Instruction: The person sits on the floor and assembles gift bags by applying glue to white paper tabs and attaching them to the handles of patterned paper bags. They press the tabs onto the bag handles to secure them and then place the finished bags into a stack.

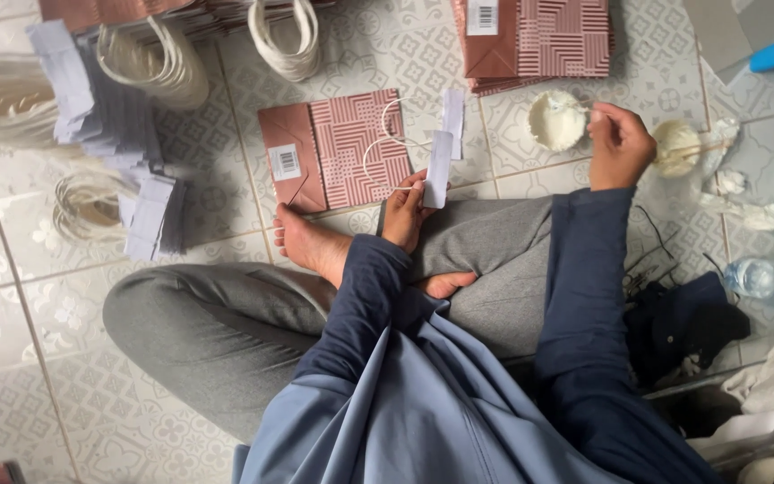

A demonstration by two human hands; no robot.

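I sit cross-legged on a tiled floor. My left hand (402, 211) pinches a small white paper strip (438, 168) joined to a white cord handle (385, 143). The cord loops over a flat pink patterned paper bag (338, 148) lying just beyond my bare foot (308, 242). My right hand (618, 143) reaches to the right, fingers closed beside a small white bowl (555, 119) of paste. Whether it grips anything is unclear. A second white strip (452, 112) rests by the bag's far edge.
A stack of pink bags (535, 40) lies ahead. Bundles of white cord handles (159, 63) and piles of white paper strips (150, 215) sit to the left. A white wad (676, 143), a plastic bottle (772, 278) and dark cloth (683, 327) lie on the right.
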